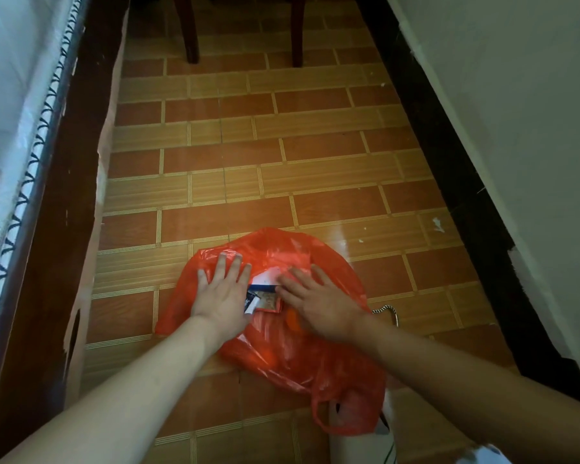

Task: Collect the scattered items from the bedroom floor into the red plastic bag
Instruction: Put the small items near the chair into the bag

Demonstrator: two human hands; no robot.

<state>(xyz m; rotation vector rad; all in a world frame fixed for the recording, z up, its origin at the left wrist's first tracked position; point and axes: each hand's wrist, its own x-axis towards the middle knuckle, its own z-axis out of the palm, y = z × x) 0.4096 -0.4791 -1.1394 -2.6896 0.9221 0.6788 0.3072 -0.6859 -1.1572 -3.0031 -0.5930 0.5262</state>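
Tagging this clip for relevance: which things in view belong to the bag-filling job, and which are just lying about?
Job:
red plastic bag, flat on the floor
small packets and papers at the bag's opening
left hand and right hand, both pressing on the bag

Lying about:
patterned cord beside the bag
chair legs
bed frame

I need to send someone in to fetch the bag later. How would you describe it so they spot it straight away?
Look at the strip of orange-brown tiled floor between the bed and the white wall. The red plastic bag lies flat there, both hands pressed on it: left hand, right hand. It is the only shiny, crumpled red thing, with a loop handle at its near end.
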